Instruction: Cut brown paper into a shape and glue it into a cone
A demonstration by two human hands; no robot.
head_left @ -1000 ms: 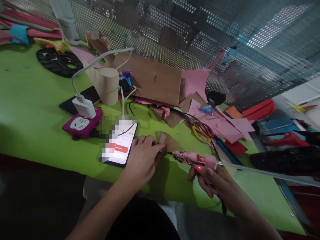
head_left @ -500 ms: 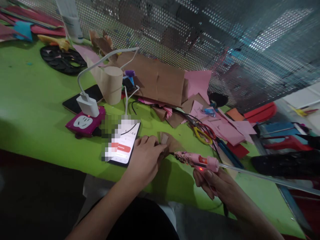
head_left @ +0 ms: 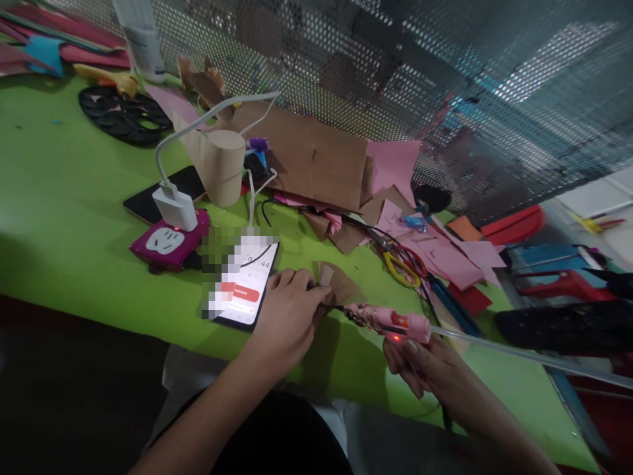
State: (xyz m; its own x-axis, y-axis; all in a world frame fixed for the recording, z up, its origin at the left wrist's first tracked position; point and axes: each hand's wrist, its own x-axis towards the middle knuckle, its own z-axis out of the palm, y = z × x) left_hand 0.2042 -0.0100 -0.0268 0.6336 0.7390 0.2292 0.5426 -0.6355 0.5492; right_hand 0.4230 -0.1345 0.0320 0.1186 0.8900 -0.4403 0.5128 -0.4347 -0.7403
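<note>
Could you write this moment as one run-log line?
left hand: holding brown paper | right hand: gripping pink glue gun, red light on | nozzle: close to paper | beside left hand: lit phone

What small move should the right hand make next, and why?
Probably squeeze out a little glue: the right hand grips the pink glue gun, its red light is on, and its nozzle points at the brown paper that the left hand holds.

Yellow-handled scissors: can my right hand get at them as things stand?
Probably not: your right hand is gripping the pink glue gun, though the scissors' yellow handle lies uncovered beyond it.
</note>
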